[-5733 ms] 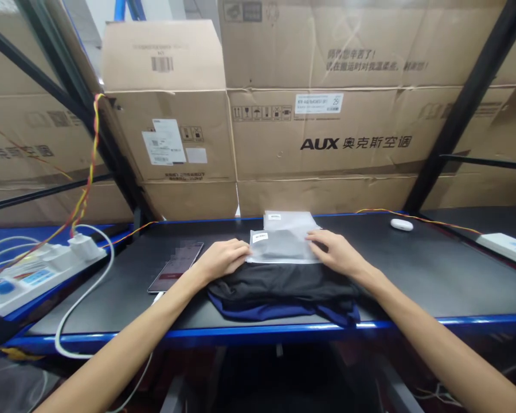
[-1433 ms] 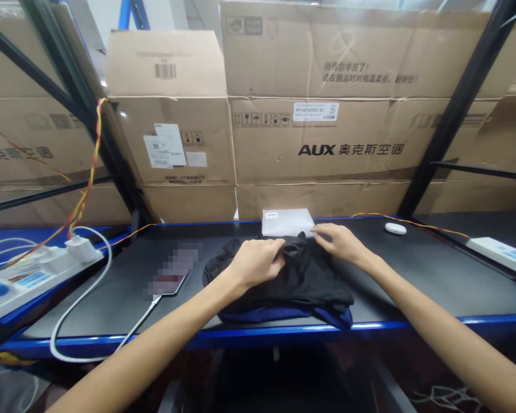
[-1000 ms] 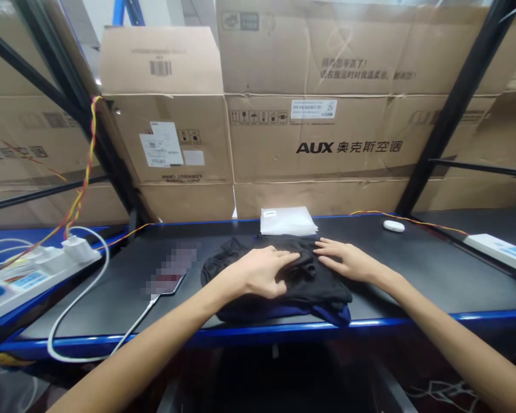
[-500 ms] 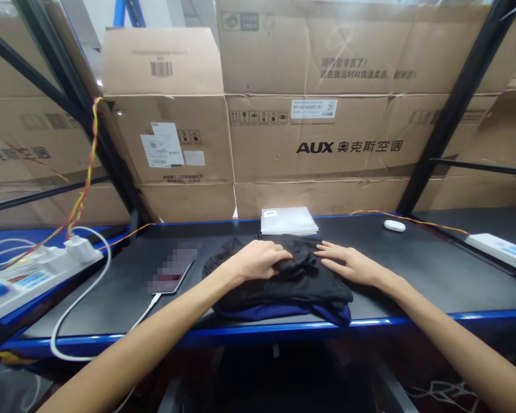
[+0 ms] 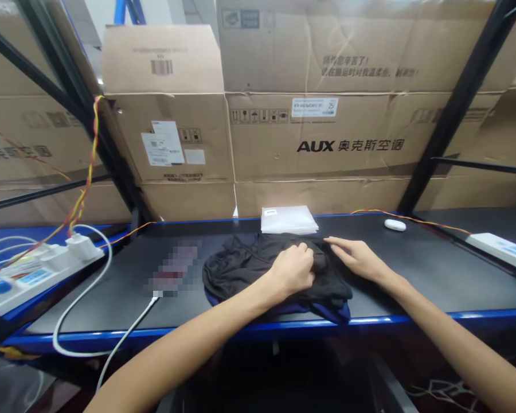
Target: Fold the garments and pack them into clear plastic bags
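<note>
A black garment (image 5: 236, 272) lies in a loose, rumpled pile near the front edge of the dark tabletop, with dark blue cloth (image 5: 333, 311) showing beneath it. My left hand (image 5: 293, 268) rests on the middle of the pile, its fingers curled on the black fabric. At the pile's right side is my right hand (image 5: 356, 258), fingers extended, with the fingertips at the edge of the cloth. A stack of clear plastic packets (image 5: 288, 220) with a small white label lies just behind the pile.
A phone (image 5: 174, 269) with a white cable lies to the left. Power strips (image 5: 38, 269) sit at the far left and right. A small white case (image 5: 395, 225) is at the back right. Cardboard (image 5: 348, 160) stands behind, between dark metal posts.
My left hand has moved right across the black garment and its fingers have curled more. My right hand has shifted slightly right. The cloth's left part is more exposed.
</note>
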The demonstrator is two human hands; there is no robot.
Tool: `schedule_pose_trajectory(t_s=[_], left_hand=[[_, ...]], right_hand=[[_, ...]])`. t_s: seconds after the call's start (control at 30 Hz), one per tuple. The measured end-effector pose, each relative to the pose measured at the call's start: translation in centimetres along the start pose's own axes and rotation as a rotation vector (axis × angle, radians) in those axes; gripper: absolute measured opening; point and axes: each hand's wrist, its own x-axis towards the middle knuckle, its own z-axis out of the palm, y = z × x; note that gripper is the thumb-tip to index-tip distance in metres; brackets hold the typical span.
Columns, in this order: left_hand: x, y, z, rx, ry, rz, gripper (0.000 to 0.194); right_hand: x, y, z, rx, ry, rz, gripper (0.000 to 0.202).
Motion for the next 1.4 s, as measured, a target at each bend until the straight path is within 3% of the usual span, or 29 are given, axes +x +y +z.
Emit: schedule_pose_trajectory(t_s=[0.2,0.5,0.73,0.87,0.97,1.07,1.17,1.27,1.4], left_hand=[[-1.0,-0.4,0.5,-0.107,0.057,0.000,0.051],[-1.1,-1.7,-0.2,-0.269,0.174,-0.074,0.020],[-3.1,-4.1,-1.8,-0.327,0.325,-0.114,0.029],[-4.9,-5.6,-2.4,-0.242,0.294,-0.231,0.026],[-6.3,-6.6,-2.2,-0.111,0.191,-0.342,0.024],[-7.5,-7.5,-1.7,-0.005,0.049,-0.350,0.016],[-7.9,-7.8,-1.8,0.027,-0.010,-0.318,0.012],[-7.6,-7.4,-2.4,0.046,0.023,-0.323,0.014],[-6.7,-6.1,-3.1,0.031,0.188,-0.297,0.030]], right_hand=[[-0.3,-1.5,0.1,0.046,0.012,-0.042,0.042],[-0.8,-1.4,0.8,-0.044,-0.171,-0.176,0.050],[-0.8,-1.2,0.6,-0.072,-0.207,-0.203,0.045],[-0.7,-0.9,0.6,-0.059,-0.201,-0.205,0.045],[-0.7,-0.7,0.6,-0.040,-0.209,-0.208,0.046],[-0.7,-0.6,0.6,-0.028,-0.209,-0.210,0.046],[-0.7,-0.6,0.7,-0.034,-0.209,-0.217,0.047],[-0.7,-0.6,0.7,-0.034,-0.209,-0.205,0.046],[-0.7,-0.6,0.7,-0.032,-0.211,-0.197,0.046]])
